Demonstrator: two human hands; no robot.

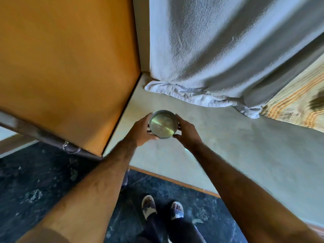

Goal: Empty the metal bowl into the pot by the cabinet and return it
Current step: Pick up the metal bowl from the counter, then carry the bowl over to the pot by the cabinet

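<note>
From the head camera, the metal bowl [163, 124] sits between both hands above or on a pale ledge [201, 137], close to the orange cabinet side [70, 67]; whether its base touches the surface cannot be told. The left hand [140, 132] cups its left wall and the right hand [186, 131] its right wall, fingers curled around the rim and sides, so both are closed on the bowl; its shiny inside looks bare, though a thin film of liquid could not be ruled out. A grey cloth [219, 50] hangs behind and bunches on the ledge; no pot is in view.

The bowl is judged light, rigid and unlikely to break; its polished steel wall is probably slippery, more so if wet; the safest hold appears to be the present one, palms on opposite sides with fingertips hooked under the rim, or a thumb over the lip for one-handed carrying.
</note>
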